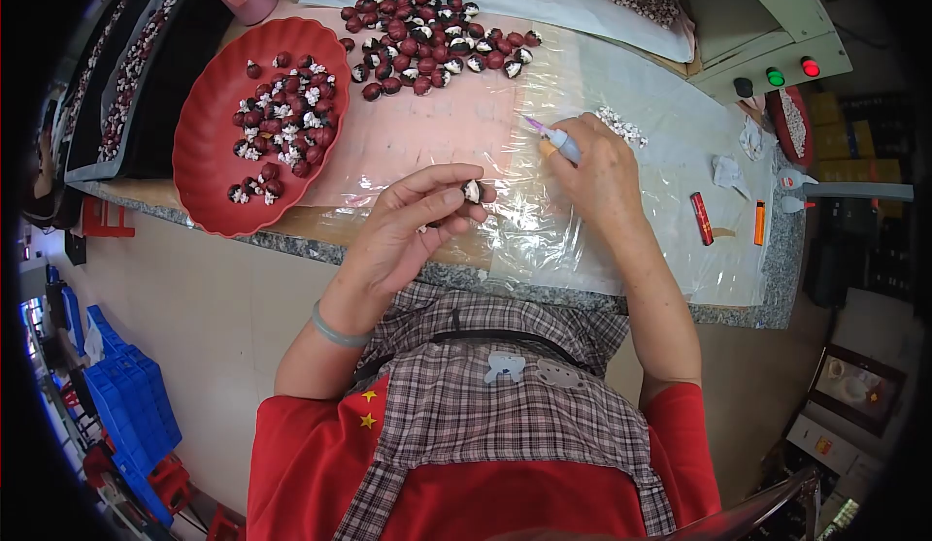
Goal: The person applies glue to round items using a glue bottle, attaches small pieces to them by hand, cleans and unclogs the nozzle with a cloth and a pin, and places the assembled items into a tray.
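Grip of L hand (413, 216) narrow: thumb & fingertips pinch one dark round piece (474, 192), white patch showing, held over bench (777, 289) a bit in from its front edge, abt mid-length. Index finger reaches out over the top, other fingers curl below; sth pale shows under them, can't tell what. L forearm rises from front edge, angled R; bangle (336, 328) on wrist.

Grip of R hand (604, 170) also narrow, wrapped round pen-like tool (565, 145), back of hand up, fingers bent. Purple tip points L & twd the back edge, well apart from the held piece. R forearm crosses front edge, leaning L; hand is over clear film (544, 240), can't tell if it touches. White bits (631, 131) lie just beyond R hand.

Red bowl (209, 143) w/ similar red-&-dark pieces, many w/ white bits on, sits nr L end, by front edge. Big pile of pieces (427, 41) twd back edge. Red tube (701, 219) lies nr front R corner, orange stick (759, 223) beside it, closer to R edge.
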Demonstrator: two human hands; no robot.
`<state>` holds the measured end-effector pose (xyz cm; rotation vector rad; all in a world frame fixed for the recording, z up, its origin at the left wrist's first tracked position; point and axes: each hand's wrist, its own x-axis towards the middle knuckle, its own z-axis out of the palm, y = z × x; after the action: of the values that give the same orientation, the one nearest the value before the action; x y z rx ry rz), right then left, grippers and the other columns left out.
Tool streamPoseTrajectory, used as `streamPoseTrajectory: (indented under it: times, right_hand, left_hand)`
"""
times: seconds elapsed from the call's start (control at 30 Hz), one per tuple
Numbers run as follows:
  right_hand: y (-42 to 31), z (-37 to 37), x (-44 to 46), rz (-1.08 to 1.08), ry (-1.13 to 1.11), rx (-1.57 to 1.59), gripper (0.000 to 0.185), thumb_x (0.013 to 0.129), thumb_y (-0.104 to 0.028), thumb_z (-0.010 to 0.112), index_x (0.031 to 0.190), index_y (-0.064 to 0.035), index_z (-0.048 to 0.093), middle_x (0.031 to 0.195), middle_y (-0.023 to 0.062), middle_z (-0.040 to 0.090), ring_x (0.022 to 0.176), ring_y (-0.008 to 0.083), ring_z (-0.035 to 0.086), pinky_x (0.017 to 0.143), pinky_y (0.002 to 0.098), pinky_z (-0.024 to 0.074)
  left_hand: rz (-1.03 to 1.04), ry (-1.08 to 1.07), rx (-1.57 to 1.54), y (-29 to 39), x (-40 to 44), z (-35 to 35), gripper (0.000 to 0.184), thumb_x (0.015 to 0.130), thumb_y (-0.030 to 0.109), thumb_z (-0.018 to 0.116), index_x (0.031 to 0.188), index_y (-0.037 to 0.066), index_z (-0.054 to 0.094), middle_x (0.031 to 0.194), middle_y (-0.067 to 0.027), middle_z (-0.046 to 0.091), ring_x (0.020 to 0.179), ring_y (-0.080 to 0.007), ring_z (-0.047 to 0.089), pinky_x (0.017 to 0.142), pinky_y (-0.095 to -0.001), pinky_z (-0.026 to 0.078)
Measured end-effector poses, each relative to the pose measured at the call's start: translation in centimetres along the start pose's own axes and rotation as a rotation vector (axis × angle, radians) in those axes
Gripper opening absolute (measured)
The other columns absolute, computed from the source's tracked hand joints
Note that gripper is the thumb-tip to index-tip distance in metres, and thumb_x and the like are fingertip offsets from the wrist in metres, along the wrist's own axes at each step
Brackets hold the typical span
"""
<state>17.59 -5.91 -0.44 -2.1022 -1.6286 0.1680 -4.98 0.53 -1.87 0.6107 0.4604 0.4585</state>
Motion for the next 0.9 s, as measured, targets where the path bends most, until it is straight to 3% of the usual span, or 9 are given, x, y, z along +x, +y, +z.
streamPoseTrajectory:
  times: [0.3, 0.5, 0.6, 0.9]
  right_hand:
    - [-0.2, 0.0, 0.2, -0.080, 0.017, 0.055, 0.018, 0.074, -0.011, 0.068, 0.088, -0.0042, 0.059, 0.084, 0.0113, 0.058, 0.076, 0.0312, 0.061, 0.066, 0.0411, 0.0489]
    - [0.0, 0.1, -0.4, 0.027, -0.030, 0.225, 0.015, 0.074, -0.007, 0.066, 0.087, -0.0023, 0.059, 0.082, 0.0141, 0.060, 0.074, 0.0319, 0.061, 0.067, 0.0400, 0.0484]
    - [0.2, 0.1, -0.5, -0.088, 0.065, 0.198, 0.016, 0.075, -0.006, 0.065, 0.088, -0.0012, 0.060, 0.084, 0.0152, 0.061, 0.074, 0.0333, 0.061, 0.067, 0.0393, 0.0483]
    - [0.2, 0.1, 0.1, -0.004, 0.099, 0.224, 0.015, 0.078, -0.009, 0.065, 0.090, -0.0017, 0.062, 0.084, 0.0159, 0.059, 0.075, 0.0354, 0.060, 0.069, 0.0407, 0.0474]
  left_hand:
    - [0.027, 0.013, -0.020, -0.3, 0.1, 0.0, 0.028, 0.090, 0.004, 0.055, 0.118, 0.000, 0.057, 0.106, -0.0151, 0.062, 0.086, -0.0128, 0.061, 0.072, -0.0192, 0.052]
    - [0.014, 0.009, 0.002, -0.4, 0.3, 0.3, 0.028, 0.091, 0.006, 0.056, 0.117, 0.000, 0.057, 0.102, -0.0141, 0.063, 0.081, -0.0108, 0.059, 0.068, -0.0180, 0.048]
    - [0.000, 0.021, 0.007, -0.4, 0.5, 0.6, 0.028, 0.090, 0.006, 0.055, 0.118, 0.000, 0.057, 0.101, -0.0139, 0.063, 0.080, -0.0106, 0.058, 0.066, -0.0179, 0.046]
    - [0.013, 0.060, -0.024, -0.1, 0.3, 0.0, 0.032, 0.090, 0.003, 0.054, 0.121, -0.003, 0.055, 0.103, -0.0152, 0.062, 0.081, -0.0117, 0.059, 0.067, -0.0186, 0.048]
